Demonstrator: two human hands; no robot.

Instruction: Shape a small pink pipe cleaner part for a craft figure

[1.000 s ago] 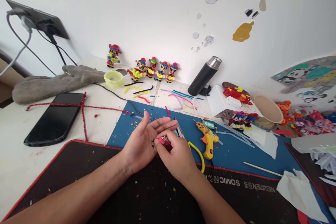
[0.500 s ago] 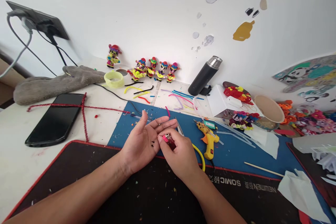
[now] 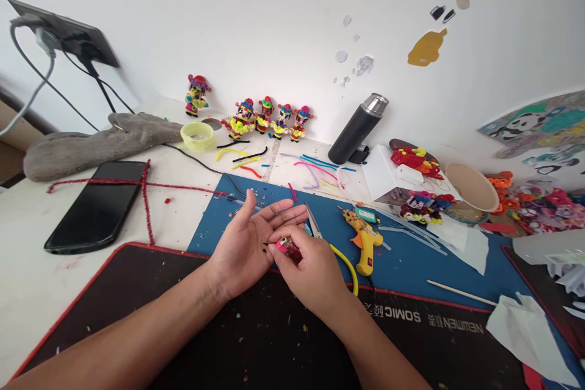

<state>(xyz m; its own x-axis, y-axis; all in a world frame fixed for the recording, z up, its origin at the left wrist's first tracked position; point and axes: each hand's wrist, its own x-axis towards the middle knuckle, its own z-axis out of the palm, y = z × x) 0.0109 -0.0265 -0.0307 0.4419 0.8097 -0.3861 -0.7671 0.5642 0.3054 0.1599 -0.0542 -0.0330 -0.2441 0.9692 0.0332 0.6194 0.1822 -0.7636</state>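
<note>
My left hand lies palm up over the edge of the blue cutting mat, fingers stretched out, with a few tiny black specks on the palm. My right hand is closed around a small red lighter with a pink tip, held right against the left palm. Scissors lie just behind my right hand. A yellow hot glue gun rests to the right of them on the mat.
A black desk mat lies under my forearms. A phone and red pipe cleaners lie at the left. Several pipe-cleaner figures, a flask, a paper cup and craft scraps line the back and right.
My right hand with the lighter has shifted slightly left, closer onto the left palm. The left hand has stayed open in place.
</note>
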